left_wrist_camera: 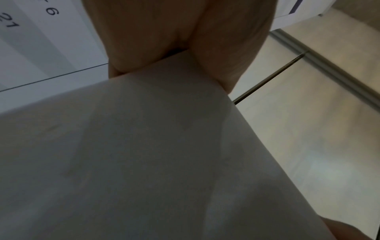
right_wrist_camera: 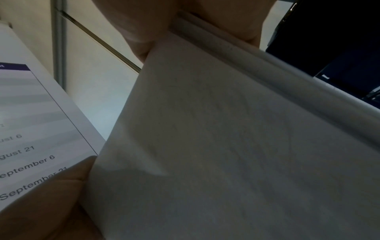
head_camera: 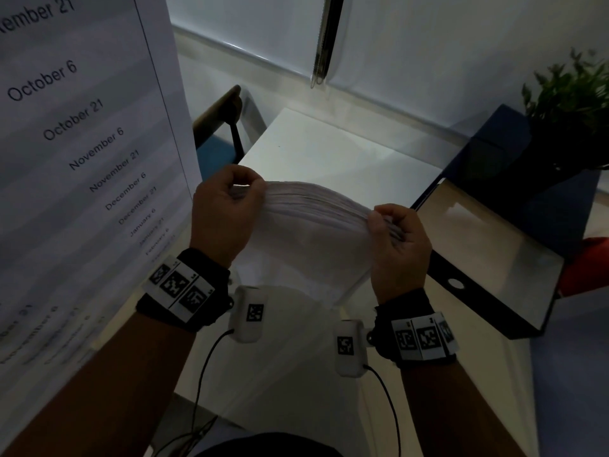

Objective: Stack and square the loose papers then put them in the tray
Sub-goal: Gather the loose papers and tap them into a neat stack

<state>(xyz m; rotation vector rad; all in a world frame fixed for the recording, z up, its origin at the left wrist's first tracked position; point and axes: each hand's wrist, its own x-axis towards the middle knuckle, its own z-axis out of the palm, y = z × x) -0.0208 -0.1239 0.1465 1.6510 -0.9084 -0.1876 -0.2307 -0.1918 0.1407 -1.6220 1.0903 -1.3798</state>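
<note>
A thick stack of white papers (head_camera: 306,232) stands on edge on the white table (head_camera: 323,150), its top edge bowed upward. My left hand (head_camera: 227,206) grips the stack's upper left corner, fingers curled over the edge. My right hand (head_camera: 395,232) grips the upper right corner the same way. The sheets at the top edge fan slightly. In the left wrist view the paper stack (left_wrist_camera: 144,154) fills most of the picture below the fingers (left_wrist_camera: 156,37). The right wrist view shows the paper stack (right_wrist_camera: 226,146) with its layered edge under the fingers (right_wrist_camera: 144,21). A dark tray (head_camera: 487,255) lies just to the right.
A large printed sheet with dates (head_camera: 75,153) hangs close on the left. A dark blue box (head_camera: 494,159) with a green plant (head_camera: 573,97) stands at the right rear. A chair (head_camera: 224,127) stands beyond the table. Something orange (head_camera: 586,265) shows at the right edge.
</note>
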